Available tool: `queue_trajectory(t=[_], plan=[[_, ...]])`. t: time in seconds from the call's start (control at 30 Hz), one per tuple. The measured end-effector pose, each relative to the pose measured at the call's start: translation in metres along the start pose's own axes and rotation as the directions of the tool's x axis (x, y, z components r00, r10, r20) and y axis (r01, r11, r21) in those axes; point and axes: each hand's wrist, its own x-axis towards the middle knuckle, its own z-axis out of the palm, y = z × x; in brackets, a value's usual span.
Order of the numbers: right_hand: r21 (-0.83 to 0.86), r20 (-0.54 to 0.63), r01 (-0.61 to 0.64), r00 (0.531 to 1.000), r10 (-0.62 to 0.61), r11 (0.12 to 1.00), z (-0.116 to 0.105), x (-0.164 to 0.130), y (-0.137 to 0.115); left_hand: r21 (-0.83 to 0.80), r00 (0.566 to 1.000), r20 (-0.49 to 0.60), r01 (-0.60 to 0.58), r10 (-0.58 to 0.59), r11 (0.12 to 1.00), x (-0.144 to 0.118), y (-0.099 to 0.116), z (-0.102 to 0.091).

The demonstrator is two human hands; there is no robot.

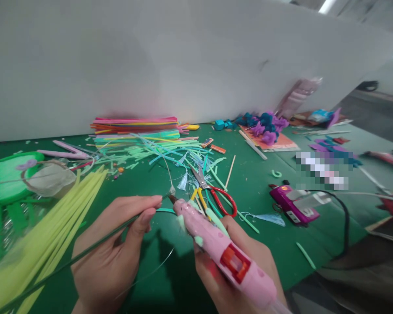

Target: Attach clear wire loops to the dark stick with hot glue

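Note:
Pinched between thumb and fingers of my left hand [113, 248] is a long thin dark green stem [81, 254], slanting down to the lower left. A small greyish tip [172, 190] with a thin wire rising from it shows at the stem's far end. My right hand [245, 261] is wrapped around a pink glue gun [212, 240] with a red window in its side. The gun's dark nozzle is close to the stem's tip; whether they touch I cannot tell. Just beyond the gun lie red-handled scissors [223, 201] and a light blue tassel [183, 180].
Yellow strips [75, 218] and a green plastic frame [15, 176] lie at left. Coloured pipe cleaners [136, 126] are stacked by the wall. Purple and blue flowers [265, 124] stand back right. A purple power strip [294, 204] with a black cable sits at right.

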Motion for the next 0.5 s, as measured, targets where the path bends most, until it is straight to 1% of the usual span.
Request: queue_trajectory(t=[0.23,0.5], plan=[[-0.018,-0.061,0.048,0.997,-0.049,0.999,0.0038,0.0015,-0.0010,0.014,1.000,-0.001,0.016,-0.016,1.000,0.0002,0.0007,0.0011],[-0.019,-0.050,0.050,0.997,-0.051,0.999,0.0035,0.0012,0.0023,0.053,1.000,0.031,-0.001,-0.001,0.999,-0.0004,-0.0030,-0.0009]])
